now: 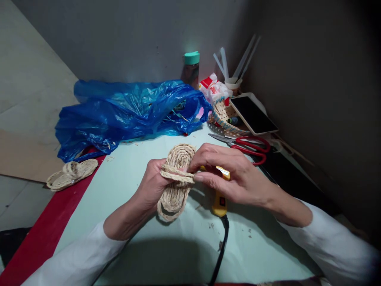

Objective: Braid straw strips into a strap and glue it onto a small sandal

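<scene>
A small woven straw slipper (175, 196) is held up over the pale green table top, its coiled sole facing me and a braided strap (177, 173) across its middle. My left hand (151, 178) grips it from the left side, with some fingers hidden behind the sole. At the strap's right end, my right hand (226, 171) pinches the braid between thumb and fingers. Just behind and below that hand lies a yellow glue gun (220, 202), partly covered by it, with a black cord running toward me.
A finished-looking straw slipper (73, 174) lies at the left edge. Blue plastic bags (131, 111) spread across the back. Red-handled scissors (250, 147), a tablet-like device (253, 114), a woven basket (222, 113), a cup of glue sticks (233, 83) and a green-capped jar (191, 67) stand right and behind.
</scene>
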A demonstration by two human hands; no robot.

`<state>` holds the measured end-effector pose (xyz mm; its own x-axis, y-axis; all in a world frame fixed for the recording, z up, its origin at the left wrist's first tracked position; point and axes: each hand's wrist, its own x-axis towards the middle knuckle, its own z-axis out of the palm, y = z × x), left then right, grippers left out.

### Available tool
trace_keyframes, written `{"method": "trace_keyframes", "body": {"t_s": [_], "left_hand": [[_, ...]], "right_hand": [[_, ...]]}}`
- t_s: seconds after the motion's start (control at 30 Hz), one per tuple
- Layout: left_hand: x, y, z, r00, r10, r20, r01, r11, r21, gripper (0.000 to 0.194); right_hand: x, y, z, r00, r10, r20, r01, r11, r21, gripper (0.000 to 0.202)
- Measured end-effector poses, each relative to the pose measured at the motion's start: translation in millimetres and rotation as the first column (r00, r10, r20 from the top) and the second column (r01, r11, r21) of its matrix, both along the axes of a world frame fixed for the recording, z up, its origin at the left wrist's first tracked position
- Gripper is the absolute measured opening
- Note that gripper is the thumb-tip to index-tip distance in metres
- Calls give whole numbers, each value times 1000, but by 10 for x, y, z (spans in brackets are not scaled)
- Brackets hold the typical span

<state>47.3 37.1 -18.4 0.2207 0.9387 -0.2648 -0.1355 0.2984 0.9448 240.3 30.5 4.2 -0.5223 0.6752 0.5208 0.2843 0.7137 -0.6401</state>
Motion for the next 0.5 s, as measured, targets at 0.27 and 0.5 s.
{"method": "trace_keyframes", "body": {"t_s": [0.27, 0.5], "left_hand": [[-52, 11, -20, 991, -74, -111, 78, 996, 38, 22], [-33, 40, -49, 989, -75, -130, 80, 996, 37, 23]], "right_hand": [[-48, -28, -10, 995, 36, -94, -51, 986, -162, 9], [-57, -34, -81, 992, 25, -126, -48, 981, -186, 10]]}}
